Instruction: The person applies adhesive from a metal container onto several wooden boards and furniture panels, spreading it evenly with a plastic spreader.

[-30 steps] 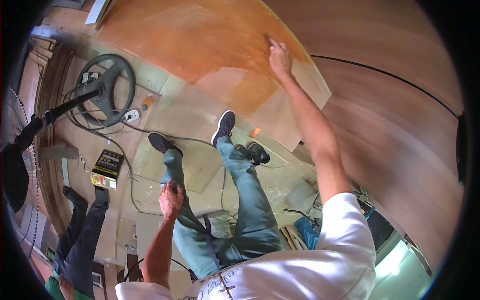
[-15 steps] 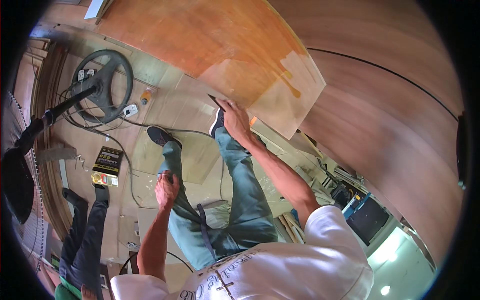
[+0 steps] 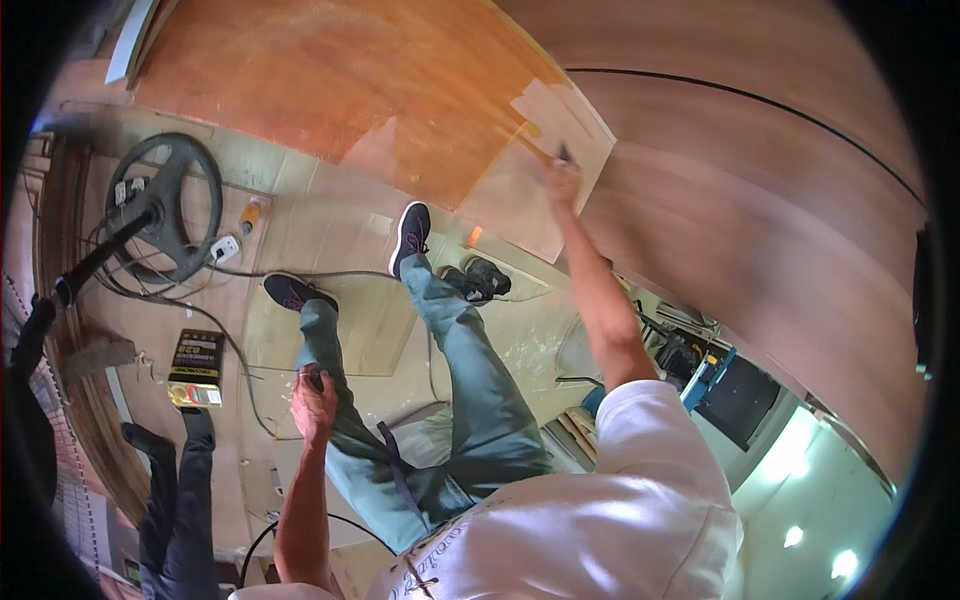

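My right hand (image 3: 563, 185) is closed on a thin dark spreader (image 3: 565, 153), partly blurred by motion. It is over the pale corner of a large board (image 3: 555, 225), whose remaining surface carries a wet-looking orange coating (image 3: 350, 80). A darker amber streak (image 3: 530, 130) of the coating lies just beside the spreader. My left hand (image 3: 313, 408) rests on my left knee, its fingers curled. Something dark shows between those fingers, too small to make out.
A black-and-yellow tin (image 3: 197, 365) stands at the left, near a person's dark-clad legs (image 3: 185, 490). A fan's round base (image 3: 175, 205), cables and a small bottle (image 3: 250, 216) are on the floor. Dark shoes (image 3: 478, 278) sit beside my right foot. Large wooden panels (image 3: 740, 190) rise at the right.
My right hand has moved forward and to the right, carrying the spreader from the board's near edge to its pale corner. My left hand stays on my knee. The whole view has shifted.
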Tool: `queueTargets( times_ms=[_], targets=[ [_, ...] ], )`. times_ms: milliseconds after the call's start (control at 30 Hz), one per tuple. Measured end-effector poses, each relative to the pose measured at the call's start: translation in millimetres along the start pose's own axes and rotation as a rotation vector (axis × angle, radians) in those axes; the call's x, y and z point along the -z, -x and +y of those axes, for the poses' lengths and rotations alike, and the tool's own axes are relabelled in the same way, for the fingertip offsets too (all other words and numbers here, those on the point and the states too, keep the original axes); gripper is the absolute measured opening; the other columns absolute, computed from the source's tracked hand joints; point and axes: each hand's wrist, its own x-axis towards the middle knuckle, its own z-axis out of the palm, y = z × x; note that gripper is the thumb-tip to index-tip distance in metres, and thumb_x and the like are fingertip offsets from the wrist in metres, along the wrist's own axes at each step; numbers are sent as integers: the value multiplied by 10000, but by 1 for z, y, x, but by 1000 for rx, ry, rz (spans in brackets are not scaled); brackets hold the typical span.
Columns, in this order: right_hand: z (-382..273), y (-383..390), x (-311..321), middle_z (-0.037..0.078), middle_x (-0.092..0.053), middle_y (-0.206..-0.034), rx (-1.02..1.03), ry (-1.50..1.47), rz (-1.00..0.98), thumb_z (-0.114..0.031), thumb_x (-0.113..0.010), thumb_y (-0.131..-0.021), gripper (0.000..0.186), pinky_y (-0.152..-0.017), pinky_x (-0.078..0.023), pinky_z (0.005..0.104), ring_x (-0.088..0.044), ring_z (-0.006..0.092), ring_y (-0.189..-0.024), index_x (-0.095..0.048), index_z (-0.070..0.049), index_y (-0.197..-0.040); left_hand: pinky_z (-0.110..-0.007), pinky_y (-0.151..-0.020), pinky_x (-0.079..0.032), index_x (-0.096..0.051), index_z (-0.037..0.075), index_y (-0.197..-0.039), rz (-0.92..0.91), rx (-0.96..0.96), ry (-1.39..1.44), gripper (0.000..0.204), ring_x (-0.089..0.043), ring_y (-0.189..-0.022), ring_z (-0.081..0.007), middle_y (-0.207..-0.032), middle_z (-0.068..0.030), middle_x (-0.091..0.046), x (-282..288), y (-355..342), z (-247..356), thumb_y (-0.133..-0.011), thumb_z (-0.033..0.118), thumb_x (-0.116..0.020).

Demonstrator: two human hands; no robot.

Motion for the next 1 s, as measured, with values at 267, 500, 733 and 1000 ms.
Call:
queueTargets(
  times_ms=[267,500,733,1000],
  targets=[
    [9,-44,-16,287,-736,-1195,-325,576,-199,-349,-531,-984,466,-966,-581,516,-710,436,-1149,-749,39,-1125,-505,-964,-550,-671,98,-1265,-26,-34,-1,356,-694,-1107,-389,-1213,-165,-713,-4,6,5,-1005,338,-632],
    [-164,-50,-66,272,-732,-1139,-207,491,-325,-318,-544,-1014,374,-943,-563,546,-720,436,-1085,-726,-17,-1140,-495,-951,-552,-674,95,-1256,-8,19,35,359,-697,-1086,-389,-1190,-172,-712,-2,8,-2,-995,338,-639],
    [-266,30,-111,174,-687,-1152,432,294,-172,-127,-591,-1002,345,-866,-552,525,-684,397,-1004,-680,-129,-1335,-500,-926,-553,-672,81,-1239,4,-51,92,353,-697,-1052,-395,-1134,-197,-709,4,6,-14,-995,333,-637],
    [-315,139,-91,183,-652,-1244,518,140,-523,-24,-557,-946,481,-928,-524,514,-636,378,-1135,-657,-145,-1401,-504,-947,-555,-676,84,-1244,-13,29,106,367,-699,-1080,-399,-1158,-193,-711,7,7,-22,-994,351,-647]
  ],
)
